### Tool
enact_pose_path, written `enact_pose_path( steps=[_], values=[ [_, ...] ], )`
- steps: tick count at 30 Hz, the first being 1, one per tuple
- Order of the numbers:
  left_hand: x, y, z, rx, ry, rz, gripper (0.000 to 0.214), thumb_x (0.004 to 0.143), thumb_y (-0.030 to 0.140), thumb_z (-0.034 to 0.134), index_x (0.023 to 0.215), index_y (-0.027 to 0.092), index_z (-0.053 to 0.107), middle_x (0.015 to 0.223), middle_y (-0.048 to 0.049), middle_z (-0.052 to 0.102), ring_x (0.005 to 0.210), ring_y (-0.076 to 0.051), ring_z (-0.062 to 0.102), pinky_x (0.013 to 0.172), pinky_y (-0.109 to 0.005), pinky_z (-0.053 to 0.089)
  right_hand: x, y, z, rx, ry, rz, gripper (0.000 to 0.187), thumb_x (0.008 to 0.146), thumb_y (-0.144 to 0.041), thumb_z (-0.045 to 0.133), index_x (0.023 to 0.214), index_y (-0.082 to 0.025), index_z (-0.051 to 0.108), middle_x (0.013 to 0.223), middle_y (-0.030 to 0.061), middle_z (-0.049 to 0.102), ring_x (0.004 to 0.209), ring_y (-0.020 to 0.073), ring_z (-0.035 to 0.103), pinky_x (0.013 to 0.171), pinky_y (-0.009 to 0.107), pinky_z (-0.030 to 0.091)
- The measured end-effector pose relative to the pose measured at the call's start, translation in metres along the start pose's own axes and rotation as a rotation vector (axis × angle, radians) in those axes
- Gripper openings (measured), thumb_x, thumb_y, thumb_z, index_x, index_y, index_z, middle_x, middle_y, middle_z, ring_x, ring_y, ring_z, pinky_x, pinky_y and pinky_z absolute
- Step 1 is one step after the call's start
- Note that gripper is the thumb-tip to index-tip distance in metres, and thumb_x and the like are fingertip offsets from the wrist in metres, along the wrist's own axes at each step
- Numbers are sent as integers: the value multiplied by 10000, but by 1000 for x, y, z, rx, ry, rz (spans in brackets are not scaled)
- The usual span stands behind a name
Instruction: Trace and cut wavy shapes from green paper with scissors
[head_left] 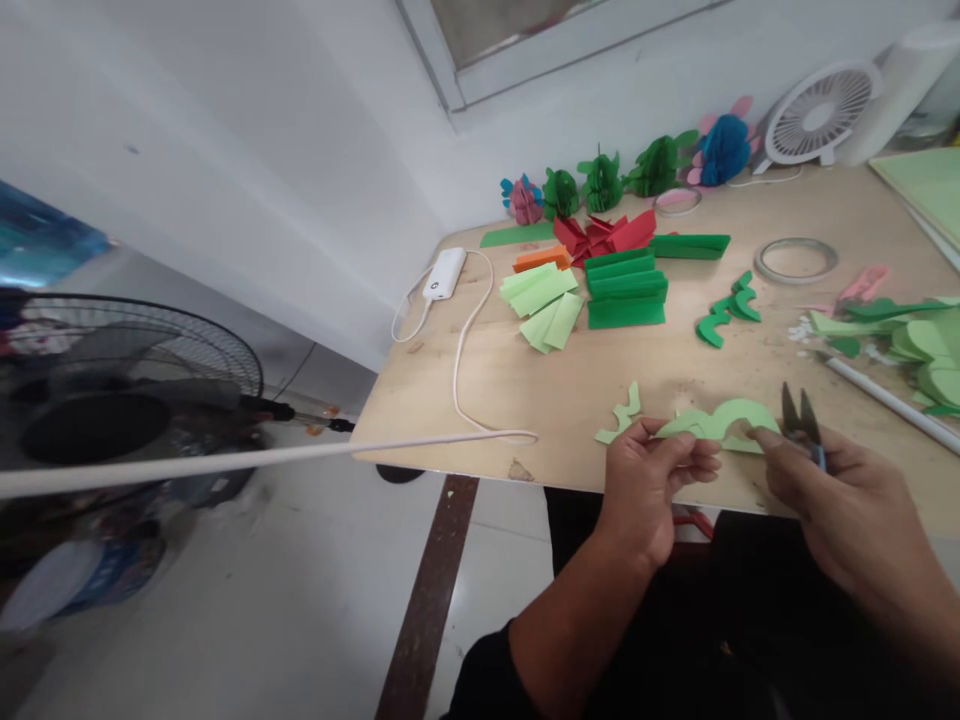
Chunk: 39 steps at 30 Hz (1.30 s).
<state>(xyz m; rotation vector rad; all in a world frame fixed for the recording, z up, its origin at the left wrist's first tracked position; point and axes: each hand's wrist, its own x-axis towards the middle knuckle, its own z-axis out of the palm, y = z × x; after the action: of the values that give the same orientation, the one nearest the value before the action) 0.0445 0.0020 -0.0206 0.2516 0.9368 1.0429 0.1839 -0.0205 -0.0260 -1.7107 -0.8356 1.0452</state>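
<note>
A light green paper cutout (739,415) with a wavy edge is stretched between my two hands near the table's front edge. My left hand (660,470) pinches its left end between thumb and fingers. Its right end is gripped by my right hand (832,480), which also keeps a pair of scissors (801,418) in the palm, blades pointing up and a little apart. Just left of my left hand lies a small light green wavy piece (622,412). Farther back rest several dark green wavy pieces (729,310).
Folded green paper (626,290), light green strips (544,300) and red paper (604,235) lie mid-table. Paper figures (602,182) line the wall beside a small fan (817,115). Tape rolls (796,260), paper scraps (930,350) and a white stick (892,400) are at right. A white cable (457,365) crosses the left side.
</note>
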Motion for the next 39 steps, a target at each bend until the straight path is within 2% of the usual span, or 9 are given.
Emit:
enact_pose_path(
  steps=[2, 5, 9, 12, 14, 18, 20, 30, 39],
  values=[
    [-1, -3, 1, 4, 4, -11, 354, 566, 258, 796, 772, 165, 524, 653, -59, 718, 548, -131, 632, 646, -268, 490, 1, -3, 2, 49, 1, 16, 429, 674, -533, 759, 600, -233, 461, 528, -67, 340, 485, 90, 270, 435, 282, 194],
    [-2, -4, 2, -15, 18, 5, 336, 574, 261, 790, 748, 166, 519, 672, -65, 725, 586, -142, 658, 684, -283, 510, 0, -9, 3, 99, -11, 23, 418, 714, -501, 748, 607, -231, 448, 544, -67, 333, 498, 88, 261, 442, 283, 174],
    [-1, -4, 3, -73, 44, 48, 330, 575, 246, 788, 764, 172, 528, 696, -60, 730, 660, -163, 691, 754, -308, 525, -11, -10, 1, 176, -23, -7, 413, 829, -557, 588, 615, -234, 444, 547, -50, 356, 501, 101, 286, 459, 288, 230],
    [-1, -4, 5, -103, 56, 67, 309, 586, 232, 777, 768, 169, 536, 690, -60, 723, 706, -175, 702, 783, -319, 525, -22, 1, -2, 121, -111, 7, 466, 882, -605, 465, 599, -234, 489, 524, -28, 400, 490, 116, 326, 474, 297, 289],
    [-2, -4, 7, -109, 61, 74, 282, 598, 234, 769, 761, 161, 551, 691, -65, 719, 725, -179, 705, 798, -320, 520, -29, 11, -2, 33, -185, 12, 521, 872, -615, 489, 529, -225, 459, 507, -22, 389, 496, 113, 341, 483, 284, 314],
    [-5, -6, 10, -123, 66, 62, 284, 584, 221, 775, 749, 158, 554, 683, -62, 710, 711, -176, 698, 799, -316, 515, -34, 27, 1, 41, -280, 98, 506, 835, -647, 533, 568, -218, 496, 554, -29, 391, 522, 107, 360, 470, 254, 326],
    [-5, -7, 11, -128, 62, 52, 320, 563, 215, 784, 770, 160, 546, 675, -56, 706, 662, -162, 683, 776, -311, 515, -33, 28, 2, 16, -314, 88, 516, 845, -643, 523, 557, -217, 482, 554, -29, 384, 524, 108, 351, 469, 255, 318],
    [-8, -10, 12, -130, 36, 61, 376, 523, 242, 817, 743, 165, 522, 630, -25, 656, 533, -113, 577, 605, -245, 441, -29, 23, 3, -46, -308, 63, 567, 869, -665, 456, 505, -231, 428, 511, -30, 347, 502, 118, 315, 476, 291, 280],
    [-10, -7, 11, -78, 33, 59, 364, 525, 270, 816, 716, 170, 523, 610, 4, 606, 536, -99, 531, 617, -251, 411, -27, 27, 4, -22, -323, 78, 548, 888, -623, 469, 498, -241, 429, 508, -26, 353, 505, 130, 320, 497, 319, 278]
  ],
)
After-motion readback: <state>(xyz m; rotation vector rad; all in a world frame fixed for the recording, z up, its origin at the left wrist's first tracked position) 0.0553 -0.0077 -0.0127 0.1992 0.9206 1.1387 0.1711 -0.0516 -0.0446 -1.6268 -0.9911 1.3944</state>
